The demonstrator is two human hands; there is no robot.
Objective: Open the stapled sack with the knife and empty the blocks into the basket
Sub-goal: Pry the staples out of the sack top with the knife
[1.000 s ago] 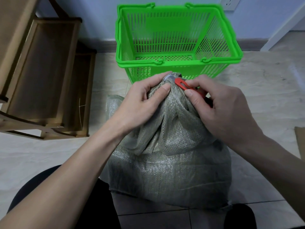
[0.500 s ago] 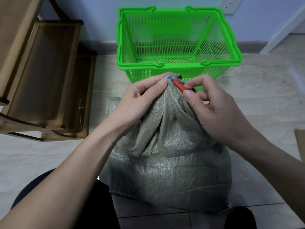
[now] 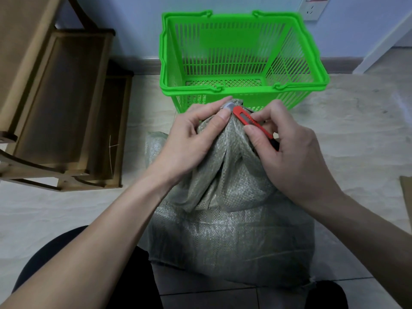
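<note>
Head view: sack (image 3: pixel 227 230), woven, soft, limp, bulging and likely heavy, on the floor before my knees. I'd hold its bunched neck. My left hand (image 3: pixel 189 141) pinches that neck; my right hand (image 3: pixel 287 150) grips the knife (image 3: pixel 247 119) against it. Basket (image 3: pixel 243 61) stands just beyond, with no blocks in it.

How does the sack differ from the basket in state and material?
The sack is grey-green woven cloth, soft and bulging; the basket is bright green slatted plastic, stiff. The sack is gathered shut at its neck and full; the basket is open on top and empty. Both stand on the floor.
</note>
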